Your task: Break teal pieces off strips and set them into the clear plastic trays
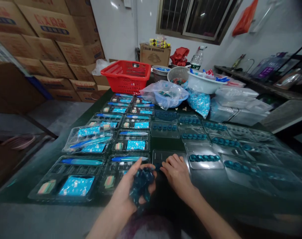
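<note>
My left hand [134, 189] is cupped around a bunch of small dark blue pieces [141, 186], low in the middle of the view. My right hand [177, 172] lies palm down beside it, with fingertips curled at the near edge of a clear plastic tray [163, 156]. Whether those fingertips pinch a piece is hidden. Trays to the right [204, 157] carry rows of the same blue pieces. Trays to the left [131, 141] hold blue packets, a blue stick and small striped blocks.
A red basket [127, 76] stands at the far end of the dark table, beside plastic bags [165, 94] and white bowls [203, 83]. Cardboard boxes [48, 39] are stacked at the left. A shelf [260, 83] runs along the right wall.
</note>
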Tool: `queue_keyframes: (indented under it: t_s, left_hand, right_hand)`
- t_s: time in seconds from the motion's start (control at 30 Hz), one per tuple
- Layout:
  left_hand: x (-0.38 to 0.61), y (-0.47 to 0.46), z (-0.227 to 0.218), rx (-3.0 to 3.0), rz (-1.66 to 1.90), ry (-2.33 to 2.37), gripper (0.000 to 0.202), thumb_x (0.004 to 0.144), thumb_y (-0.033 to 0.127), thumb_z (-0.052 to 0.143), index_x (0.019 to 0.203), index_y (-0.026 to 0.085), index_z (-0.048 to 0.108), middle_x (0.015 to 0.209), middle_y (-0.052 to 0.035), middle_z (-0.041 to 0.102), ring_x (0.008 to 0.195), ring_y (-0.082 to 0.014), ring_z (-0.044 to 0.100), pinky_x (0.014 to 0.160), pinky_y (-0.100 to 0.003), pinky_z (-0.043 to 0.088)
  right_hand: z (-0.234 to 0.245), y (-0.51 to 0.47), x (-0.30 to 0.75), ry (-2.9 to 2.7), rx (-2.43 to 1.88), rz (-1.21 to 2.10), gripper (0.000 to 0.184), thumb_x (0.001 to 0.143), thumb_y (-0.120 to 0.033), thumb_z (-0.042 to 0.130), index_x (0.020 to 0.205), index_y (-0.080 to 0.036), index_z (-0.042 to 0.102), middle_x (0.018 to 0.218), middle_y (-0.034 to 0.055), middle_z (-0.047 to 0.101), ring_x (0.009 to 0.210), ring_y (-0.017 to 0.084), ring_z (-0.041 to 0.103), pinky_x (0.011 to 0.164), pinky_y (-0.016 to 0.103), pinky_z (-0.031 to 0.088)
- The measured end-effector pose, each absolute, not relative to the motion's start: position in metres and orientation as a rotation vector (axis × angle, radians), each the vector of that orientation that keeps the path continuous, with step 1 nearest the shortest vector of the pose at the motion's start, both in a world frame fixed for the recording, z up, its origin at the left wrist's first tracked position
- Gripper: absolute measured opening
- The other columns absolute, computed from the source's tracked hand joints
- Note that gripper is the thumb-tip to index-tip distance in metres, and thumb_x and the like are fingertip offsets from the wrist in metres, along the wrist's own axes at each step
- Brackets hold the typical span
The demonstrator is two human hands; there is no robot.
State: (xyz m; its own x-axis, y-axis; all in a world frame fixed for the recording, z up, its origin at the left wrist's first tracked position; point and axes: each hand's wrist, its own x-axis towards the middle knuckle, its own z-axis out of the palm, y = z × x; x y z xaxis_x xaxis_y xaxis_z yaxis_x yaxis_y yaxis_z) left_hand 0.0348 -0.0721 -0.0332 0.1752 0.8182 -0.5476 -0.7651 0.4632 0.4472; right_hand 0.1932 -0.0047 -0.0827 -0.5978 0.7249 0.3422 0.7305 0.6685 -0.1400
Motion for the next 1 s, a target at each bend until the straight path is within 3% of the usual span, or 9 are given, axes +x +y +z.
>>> queue_keyframes:
  t_s: [0.1, 0.2, 0.27, 0.47, 0.63, 0.8, 1.0]
  left_hand:
    - [0.038, -0.069, -0.031, 0.067, 1.102, 0.832, 0.038, 0.076, 0.046, 0.050, 0.084, 0.011, 0.059, 0.068, -0.0084, 0.060, 0.044, -0.0132, 0.053, 0.026, -0.016, 0.028]
    - [0.043, -0.068, -0.030, 0.035, 1.091, 0.855, 0.040, 0.076, 0.048, 0.049, 0.085, 0.010, 0.059, 0.067, -0.0089, 0.060, 0.045, -0.0138, 0.054, 0.026, -0.017, 0.029]
    - [0.046, -0.067, -0.030, 0.017, 1.072, 0.876, 0.040, 0.076, 0.049, 0.049, 0.085, 0.011, 0.058, 0.065, -0.0077, 0.060, 0.044, -0.0137, 0.054, 0.027, -0.017, 0.030]
    - [0.056, -0.067, -0.037, 0.042, 1.073, 0.873, 0.036, 0.073, 0.048, 0.053, 0.086, 0.014, 0.057, 0.051, -0.0015, 0.056, 0.041, -0.0146, 0.054, 0.030, -0.018, 0.032]
    - [0.062, -0.069, -0.039, 0.079, 1.001, 0.926, 0.035, 0.069, 0.050, 0.057, 0.074, 0.015, 0.055, 0.048, -0.0006, 0.054, 0.040, -0.0166, 0.054, 0.027, -0.018, 0.027]
    - [0.066, -0.066, -0.036, 0.068, 1.020, 0.903, 0.029, 0.073, 0.045, 0.055, 0.079, 0.016, 0.055, 0.045, 0.0004, 0.053, 0.037, -0.0151, 0.052, 0.027, -0.018, 0.029]
    - [0.067, -0.066, -0.034, 0.050, 1.024, 0.977, 0.026, 0.072, 0.040, 0.057, 0.082, 0.016, 0.054, 0.050, 0.0001, 0.055, 0.036, -0.0134, 0.052, 0.026, -0.017, 0.029]
  right_hand:
    - [-0.084, -0.006, 0.195, -2.511, -1.138, -0.027, 0.013, 0.082, -0.023, 0.050, 0.081, -0.019, 0.062, 0.073, 0.0045, 0.053, 0.075, 0.017, 0.044, 0.066, 0.031, 0.028]
    - [-0.068, -0.008, 0.201, -2.477, -1.129, 0.073, 0.025, 0.083, -0.022, 0.047, 0.107, -0.020, 0.056, 0.082, 0.0064, 0.056, 0.081, 0.019, 0.045, 0.071, 0.033, 0.031]
    - [-0.049, -0.014, 0.205, -2.425, -1.064, 0.189, 0.030, 0.084, -0.022, 0.045, 0.114, -0.021, 0.051, 0.090, 0.0070, 0.057, 0.085, 0.019, 0.045, 0.074, 0.034, 0.033]
    - [-0.006, -0.031, 0.206, -2.525, -0.780, 0.365, 0.021, 0.085, -0.021, 0.043, 0.096, -0.026, 0.061, 0.085, 0.0031, 0.054, 0.080, 0.016, 0.044, 0.068, 0.030, 0.035]
    - [-0.007, -0.029, 0.207, -2.568, -0.764, 0.312, 0.029, 0.084, -0.015, 0.041, 0.107, -0.026, 0.055, 0.084, 0.0029, 0.054, 0.078, 0.015, 0.044, 0.068, 0.029, 0.034]
    - [-0.013, -0.025, 0.209, -2.571, -0.721, 0.388, 0.018, 0.084, -0.017, 0.044, 0.091, -0.023, 0.059, 0.089, 0.0020, 0.054, 0.077, 0.013, 0.044, 0.069, 0.029, 0.033]
    - [-0.023, -0.016, 0.208, -2.143, -0.810, 1.001, 0.009, 0.078, -0.014, 0.052, 0.081, -0.019, 0.060, 0.084, 0.0010, 0.050, 0.081, 0.012, 0.047, 0.072, 0.025, 0.036]
